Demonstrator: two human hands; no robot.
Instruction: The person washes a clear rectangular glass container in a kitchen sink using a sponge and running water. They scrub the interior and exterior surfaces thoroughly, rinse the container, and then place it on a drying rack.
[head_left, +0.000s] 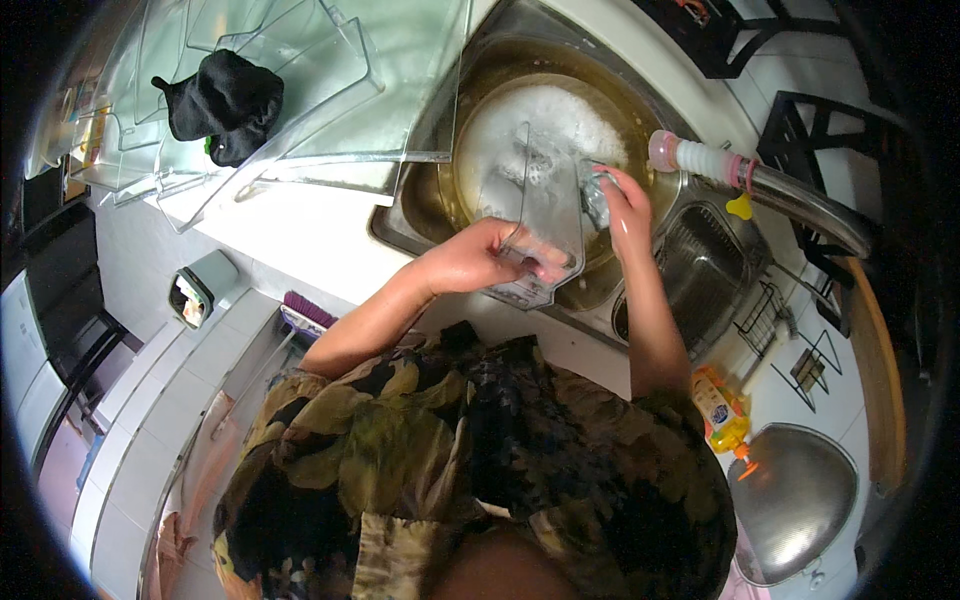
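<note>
My left hand (480, 259) grips the near end of a clear plastic bin (551, 202), which is tilted over a round metal basin (461, 124) in the sink. White suds (559, 101) float on the water in the basin. My right hand (628, 206) holds a greyish-green cloth or scrubber (596, 196) at the right side of the bin. Part of my left hand's fingers shows through the clear plastic. The far end of the bin is hard to make out against the foam.
Large clear panels and bins (337, 127), with a black cloth (225, 101), cover the left counter. A faucet with a ribbed hose (705, 159) reaches in from the right. A wire basket (701, 262), soap bottle (720, 412) and metal lid (795, 495) lie right.
</note>
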